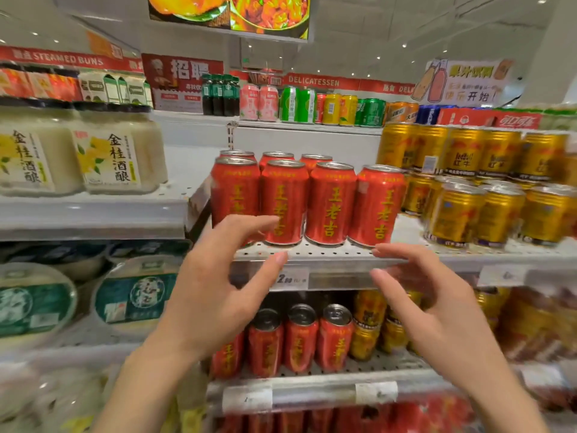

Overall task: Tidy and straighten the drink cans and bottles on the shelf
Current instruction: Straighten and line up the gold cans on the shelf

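Observation:
Several red drink cans (331,204) with gold characters stand upright in two rows on the perforated white shelf (312,253). My left hand (218,292) hovers in front of the leftmost front cans, its fingers spread and loosely bent, holding nothing. My right hand (431,307) is raised below the rightmost red can (376,207), its fingertips near the shelf's front edge, relaxed and empty. Neither hand plainly touches a can.
Gold cans (477,210) crowd the shelf to the right, some stacked. White jars (109,151) sit on the left shelf, round tubs (134,298) below. More red cans (299,339) fill the lower shelf. Mixed cans and bottles (296,104) line the top shelf.

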{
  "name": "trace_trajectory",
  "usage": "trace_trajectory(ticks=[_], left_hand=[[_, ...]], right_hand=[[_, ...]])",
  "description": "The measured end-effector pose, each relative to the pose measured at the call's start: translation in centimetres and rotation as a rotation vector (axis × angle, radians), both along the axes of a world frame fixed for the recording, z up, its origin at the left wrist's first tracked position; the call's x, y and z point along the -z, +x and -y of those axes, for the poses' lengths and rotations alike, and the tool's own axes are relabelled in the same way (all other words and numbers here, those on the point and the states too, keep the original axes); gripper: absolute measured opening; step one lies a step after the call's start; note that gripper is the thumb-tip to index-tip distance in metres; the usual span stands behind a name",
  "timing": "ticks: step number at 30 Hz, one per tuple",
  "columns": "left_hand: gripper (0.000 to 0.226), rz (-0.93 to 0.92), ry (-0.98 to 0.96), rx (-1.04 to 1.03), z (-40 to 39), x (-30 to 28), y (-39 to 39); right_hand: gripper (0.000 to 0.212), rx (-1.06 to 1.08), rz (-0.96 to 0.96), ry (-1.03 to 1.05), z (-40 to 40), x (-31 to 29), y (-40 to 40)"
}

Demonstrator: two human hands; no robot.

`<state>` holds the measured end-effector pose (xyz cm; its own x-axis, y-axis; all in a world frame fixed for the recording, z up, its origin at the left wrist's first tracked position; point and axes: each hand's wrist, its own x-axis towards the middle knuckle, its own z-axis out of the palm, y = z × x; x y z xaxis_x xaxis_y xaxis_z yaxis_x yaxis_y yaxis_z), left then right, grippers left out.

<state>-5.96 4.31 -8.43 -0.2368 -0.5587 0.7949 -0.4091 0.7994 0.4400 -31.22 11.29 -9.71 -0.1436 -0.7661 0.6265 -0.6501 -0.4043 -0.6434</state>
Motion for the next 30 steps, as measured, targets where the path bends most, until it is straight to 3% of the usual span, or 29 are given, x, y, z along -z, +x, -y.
trace_trajectory(ticks=[5,10,20,30], left_hand=[[0.028,-0.189,0.362,-0.033,-2.5,6.2,-3.0],[0.03,-0.229,0.493,-0.02,-4.9,8.9,-9.8],[0.03,-0.231,0.5,0.014,-6.7,7.9,-25.1],[0.035,-0.14,0.344,-0.01,-4.7,3.5,-27.8]], right_hand=[[0.017,0.052,0.216,0.173,-1.6,6.0,-4.0],[0.019,0.024,0.27,0.221,-2.4,8.1,-10.6],[0.014,-0.063,0.198,0.263,-3.4,6.1,-25.0],[0.015,-0.018,-0.002,0.186,-2.3,1.4,-28.6]])
